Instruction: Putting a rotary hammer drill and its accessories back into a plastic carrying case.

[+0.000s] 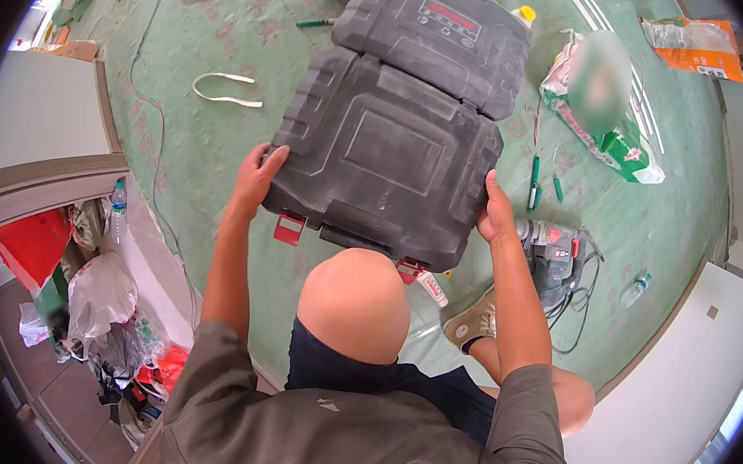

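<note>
Grey shirt (347, 431), near. Black hard case (386, 155) with red latches (290, 229), beyond: left edge gripped by left hand (258, 173), right edge by right hand (498, 211). Corded drill (553, 257), right.

Power tool (555, 253) right of case (395, 151)

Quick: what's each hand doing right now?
Left hand: closed on the black case, at its left edge.
Right hand: holding the same case by its right edge.
</note>
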Available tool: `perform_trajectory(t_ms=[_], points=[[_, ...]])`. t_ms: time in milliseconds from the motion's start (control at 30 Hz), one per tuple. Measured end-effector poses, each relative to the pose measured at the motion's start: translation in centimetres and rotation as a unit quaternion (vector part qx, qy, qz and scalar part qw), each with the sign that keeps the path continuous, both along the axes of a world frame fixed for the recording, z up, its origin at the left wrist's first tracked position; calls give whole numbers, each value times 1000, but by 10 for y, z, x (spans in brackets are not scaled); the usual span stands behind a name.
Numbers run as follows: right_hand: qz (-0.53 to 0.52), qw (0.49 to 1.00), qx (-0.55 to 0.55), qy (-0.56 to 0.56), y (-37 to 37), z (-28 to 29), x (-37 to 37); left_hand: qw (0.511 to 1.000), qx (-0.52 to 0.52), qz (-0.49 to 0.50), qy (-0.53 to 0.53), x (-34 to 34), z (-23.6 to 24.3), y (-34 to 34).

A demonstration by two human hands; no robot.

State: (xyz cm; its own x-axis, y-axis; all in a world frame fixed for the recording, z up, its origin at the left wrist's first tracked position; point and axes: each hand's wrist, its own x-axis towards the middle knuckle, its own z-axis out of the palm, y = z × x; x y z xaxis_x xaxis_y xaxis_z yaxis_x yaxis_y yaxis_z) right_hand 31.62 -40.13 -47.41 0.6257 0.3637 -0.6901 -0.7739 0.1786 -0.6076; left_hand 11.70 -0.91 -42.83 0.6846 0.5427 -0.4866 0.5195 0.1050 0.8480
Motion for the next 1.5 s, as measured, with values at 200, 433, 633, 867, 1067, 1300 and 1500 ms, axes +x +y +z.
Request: perform_trajectory(t_ms=[200,433,633,867,1067,1300,1500], points=[[34,998,-43,-28,-9,-34,1,899,402,-105,138,-26,-89,-12],[109,984,-89,-107,11,-11,3,996,-6,14,90,-13,-122,2],[45,997,-46,-35,-5,1,5,986,59,-17,154,0,-42,-18],[90,983,-140,-81,17,-14,8,926,309,-113,182,-26,-104,-8],[113,951,-210,-195,21,40,18,963,254,-55,71,-2,-97,-60],[72,969,-54,-228,48,143,18,989,-122,-59,64,11,-70,-84],[224,899,-29,-376,94,184,-16,966,-242,-47,-71,44,-16,-48]])
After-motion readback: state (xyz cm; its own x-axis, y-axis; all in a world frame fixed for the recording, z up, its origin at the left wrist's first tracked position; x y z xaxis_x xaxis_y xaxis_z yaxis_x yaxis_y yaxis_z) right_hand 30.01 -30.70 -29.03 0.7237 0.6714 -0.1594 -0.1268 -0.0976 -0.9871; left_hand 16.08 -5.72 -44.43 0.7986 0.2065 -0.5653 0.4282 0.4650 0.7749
